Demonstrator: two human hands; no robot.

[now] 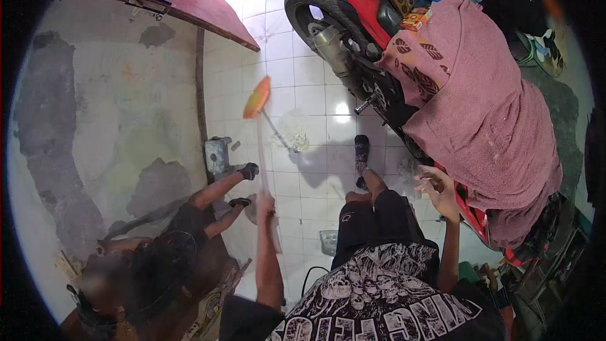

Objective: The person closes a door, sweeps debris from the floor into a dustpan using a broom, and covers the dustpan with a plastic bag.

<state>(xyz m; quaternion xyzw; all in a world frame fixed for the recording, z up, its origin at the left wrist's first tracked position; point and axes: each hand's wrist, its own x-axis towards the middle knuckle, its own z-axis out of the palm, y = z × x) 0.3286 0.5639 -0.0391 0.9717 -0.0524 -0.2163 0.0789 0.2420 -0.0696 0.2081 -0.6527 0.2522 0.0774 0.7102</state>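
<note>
Left grip (266, 205) closed round broom (257, 98); right grip (437, 189) loosely open — motorbike (382, 88) beside it. Tub (329, 241) right of left grip — contents unclear.

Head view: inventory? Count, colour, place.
long-handled broom: 1, orange head, left hand
loose debris: 1 patch, whitish, floor
tiled floor: 1, white, centre
motorcycle: 1, red, upper right
draped cloth: 1, pink, over motorcycle
rectangular box: 1, orange, by cloth
clothes heap: 1, multicoloured, top right
flat door: 1, pink, top left
patched wall: 1, grey, left
rectangular block: 1, grey, by wall
small container: 1, translucent, lower centre
other person: 1, dark clothing, lower left
printed shirt: 1, black, bottom
left hand: 1, bare, gripping broom
right hand: 1, bare, beside motorcycle
</note>
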